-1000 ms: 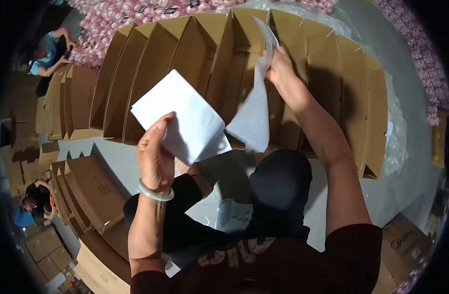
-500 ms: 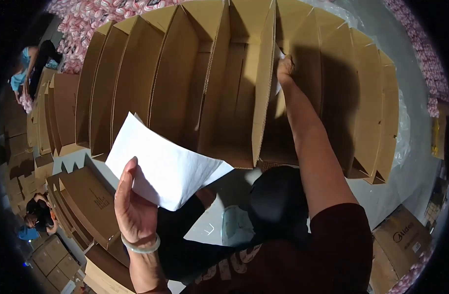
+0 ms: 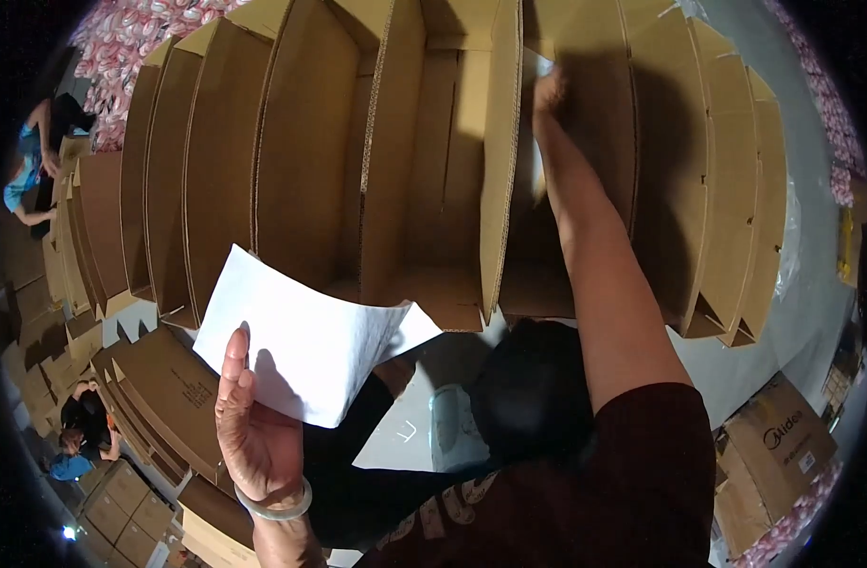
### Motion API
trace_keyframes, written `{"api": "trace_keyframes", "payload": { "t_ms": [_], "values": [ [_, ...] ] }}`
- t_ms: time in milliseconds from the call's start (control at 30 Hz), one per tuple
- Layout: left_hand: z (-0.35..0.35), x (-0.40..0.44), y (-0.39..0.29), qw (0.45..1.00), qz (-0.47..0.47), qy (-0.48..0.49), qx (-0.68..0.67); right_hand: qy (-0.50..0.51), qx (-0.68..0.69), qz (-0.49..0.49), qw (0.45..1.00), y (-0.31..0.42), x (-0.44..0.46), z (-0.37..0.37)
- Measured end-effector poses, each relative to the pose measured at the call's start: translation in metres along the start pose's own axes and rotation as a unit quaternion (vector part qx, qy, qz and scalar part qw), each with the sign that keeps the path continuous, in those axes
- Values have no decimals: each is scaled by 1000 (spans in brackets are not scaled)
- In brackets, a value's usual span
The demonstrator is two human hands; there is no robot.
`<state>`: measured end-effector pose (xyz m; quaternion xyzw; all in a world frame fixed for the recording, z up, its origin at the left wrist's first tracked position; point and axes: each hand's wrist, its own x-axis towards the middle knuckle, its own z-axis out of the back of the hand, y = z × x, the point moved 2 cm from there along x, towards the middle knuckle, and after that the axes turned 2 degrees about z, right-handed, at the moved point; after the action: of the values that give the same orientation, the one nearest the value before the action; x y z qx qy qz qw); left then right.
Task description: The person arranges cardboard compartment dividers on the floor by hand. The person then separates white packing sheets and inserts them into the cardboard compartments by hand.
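Note:
My left hand is closed on a stack of white paper sheets, thumb on top and the other fingers hidden underneath. One corner of the paper curls up at the right. My right hand reaches deep inside an open cardboard box, against its left wall. Part of a white paper sheet shows along that wall, beside and below the hand. Blur and the angle hide how the right fingers are held.
Open cardboard boxes stand side by side in a row before me. Flattened or nested cartons lie at left, a printed carton at right. Pink-and-white packs are piled at the back. Two people work at far left.
The view has shifted slightly, so the boxes look nearer and further left. My right hand has moved a little further up along the box wall. The left hand keeps the paper stack.

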<state>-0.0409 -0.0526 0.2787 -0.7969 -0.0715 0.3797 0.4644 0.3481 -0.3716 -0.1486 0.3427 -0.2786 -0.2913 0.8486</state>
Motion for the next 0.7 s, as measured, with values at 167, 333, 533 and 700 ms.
{"api": "trace_keyframes", "payload": {
  "t_ms": [167, 333, 533, 700],
  "values": [
    [-2, 7, 1, 999, -4, 32, -11, -181, -149, 228, 945, 25, -10, 18],
    [4, 20, 11, 998, 11, 59, -28, 5, -434, 344, 832, 41, -60, 67],
    [-2, 33, 23, 994, 12, 97, -51, 445, -327, 249, 795, -12, -114, 62],
    [-17, 46, 30, 991, 7, 116, -62, 546, -217, 248, 770, -32, -83, 57]
  ]
}}
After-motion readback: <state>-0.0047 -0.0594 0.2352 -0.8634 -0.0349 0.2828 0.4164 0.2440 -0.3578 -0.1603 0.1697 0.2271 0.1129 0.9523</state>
